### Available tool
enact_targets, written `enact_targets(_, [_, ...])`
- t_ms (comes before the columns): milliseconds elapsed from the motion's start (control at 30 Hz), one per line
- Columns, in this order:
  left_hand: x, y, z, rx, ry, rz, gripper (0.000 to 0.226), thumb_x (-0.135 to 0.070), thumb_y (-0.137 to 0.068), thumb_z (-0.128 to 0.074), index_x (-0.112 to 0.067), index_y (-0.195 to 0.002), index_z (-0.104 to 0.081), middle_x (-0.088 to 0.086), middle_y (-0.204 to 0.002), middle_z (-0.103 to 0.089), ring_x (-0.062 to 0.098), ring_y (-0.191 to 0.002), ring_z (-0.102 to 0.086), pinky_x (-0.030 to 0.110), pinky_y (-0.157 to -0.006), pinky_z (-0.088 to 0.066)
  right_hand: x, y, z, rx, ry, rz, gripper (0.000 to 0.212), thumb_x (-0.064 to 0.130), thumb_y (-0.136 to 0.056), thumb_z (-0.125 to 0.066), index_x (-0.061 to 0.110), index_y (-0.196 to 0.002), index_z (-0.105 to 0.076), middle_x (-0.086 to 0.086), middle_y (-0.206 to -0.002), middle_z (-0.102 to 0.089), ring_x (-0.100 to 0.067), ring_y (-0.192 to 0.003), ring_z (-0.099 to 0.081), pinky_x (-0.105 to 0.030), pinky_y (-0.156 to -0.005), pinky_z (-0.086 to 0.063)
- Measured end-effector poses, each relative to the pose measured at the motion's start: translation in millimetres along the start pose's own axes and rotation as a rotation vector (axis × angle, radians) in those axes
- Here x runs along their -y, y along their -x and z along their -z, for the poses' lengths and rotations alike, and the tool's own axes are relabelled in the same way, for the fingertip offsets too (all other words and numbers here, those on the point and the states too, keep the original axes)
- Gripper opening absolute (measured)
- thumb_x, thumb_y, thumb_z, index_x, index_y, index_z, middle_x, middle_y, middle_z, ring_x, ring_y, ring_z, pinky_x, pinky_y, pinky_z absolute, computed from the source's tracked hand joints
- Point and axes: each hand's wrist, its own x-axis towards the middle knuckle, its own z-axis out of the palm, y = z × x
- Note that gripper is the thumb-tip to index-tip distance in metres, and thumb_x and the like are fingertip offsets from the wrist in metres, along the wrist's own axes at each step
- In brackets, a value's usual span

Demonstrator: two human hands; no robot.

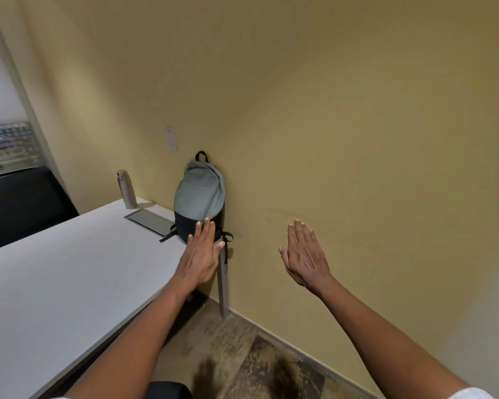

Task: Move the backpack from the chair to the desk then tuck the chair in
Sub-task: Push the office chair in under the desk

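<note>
The grey-green and black backpack (199, 197) stands upright on the far corner of the white desk (69, 269), leaning against the yellow wall. My left hand (202, 251) is flat and open in front of the backpack's dark base, fingertips at or just short of it. My right hand (304, 254) hovers open to the right, off the desk's edge, holding nothing. A dark rounded edge at the bottom of the view (167, 390) may be the chair; most of it is out of view.
A steel bottle (126, 189) stands on the desk left of the backpack, by a grey cable hatch (150, 221). Another black chair (20, 203) sits beyond the desk at left. A desk leg (223, 286) runs down to the patterned carpet (257, 355).
</note>
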Motion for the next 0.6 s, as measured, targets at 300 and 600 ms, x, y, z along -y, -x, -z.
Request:
enact_targets(300, [-23.8, 49.9, 24.4, -0.051, -0.013, -0.023, 0.062, -0.038, -0.104, -0.027, -0.011, -0.155, -0.003, 0.002, -0.164, 0.007, 0.015, -0.149, 0.013, 0.041, -0.122, 0.000, -9.0, 48.0, 11.5, 0.034, 0.010, 0.002, 0.066, 0.040, -0.105, -0.030, -0.004, -0.154, -0.023, -0.027, -0.162, -0.018, -0.037, -0.151, -0.018, -0.046, -0.124, -0.014])
enact_targets(600, [-21.4, 87.4, 66.4, -0.083, -0.050, -0.082, 0.062, -0.038, -0.104, -0.026, -0.013, -0.155, -0.001, 0.002, -0.164, 0.008, 0.016, -0.149, 0.013, 0.043, -0.123, -0.002, 27.2, 74.5, 43.4, 0.013, 0.007, -0.024, 0.068, 0.042, -0.104, -0.029, -0.004, -0.154, -0.020, -0.026, -0.163, -0.016, -0.035, -0.152, -0.016, -0.044, -0.125, -0.011])
